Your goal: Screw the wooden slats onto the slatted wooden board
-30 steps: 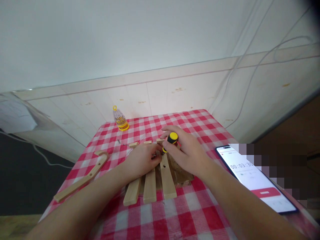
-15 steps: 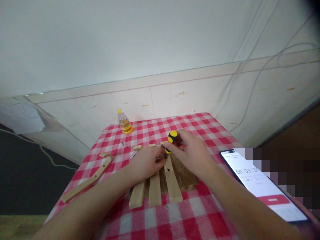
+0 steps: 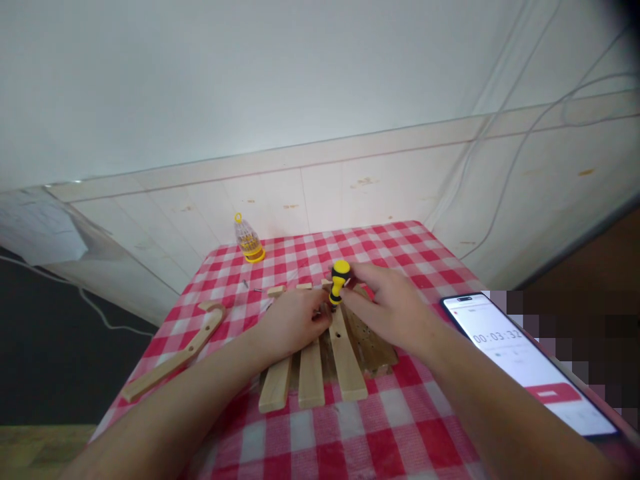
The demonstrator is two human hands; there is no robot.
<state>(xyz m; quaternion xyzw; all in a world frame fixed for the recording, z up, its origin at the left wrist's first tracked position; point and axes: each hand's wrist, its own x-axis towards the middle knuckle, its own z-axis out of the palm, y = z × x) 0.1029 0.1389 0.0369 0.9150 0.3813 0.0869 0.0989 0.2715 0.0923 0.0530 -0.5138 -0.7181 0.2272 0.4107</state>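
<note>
My right hand (image 3: 387,308) pinches a short screwdriver (image 3: 339,281) with a yellow and black handle, standing nearly upright over the rightmost of three pale wooden slats (image 3: 346,357). My left hand (image 3: 293,323) lies curled on the slats, its fingertips pressed close around the screwdriver's tip; what they hold there is hidden. The slats lie side by side on a darker brown board (image 3: 373,343) on the red and white checked tablecloth (image 3: 380,433).
A curved wooden piece (image 3: 175,353) lies at the left of the table. A small clear and yellow bit holder (image 3: 247,239) stands at the far edge, with loose screws (image 3: 250,287) near it. A phone (image 3: 530,363) showing a timer rests at the right. White cables hang on the wall behind.
The screwdriver has tipped more upright and my right fingers have shifted on its handle. The left hand stays pressed on the slats. The phone timer has advanced.
</note>
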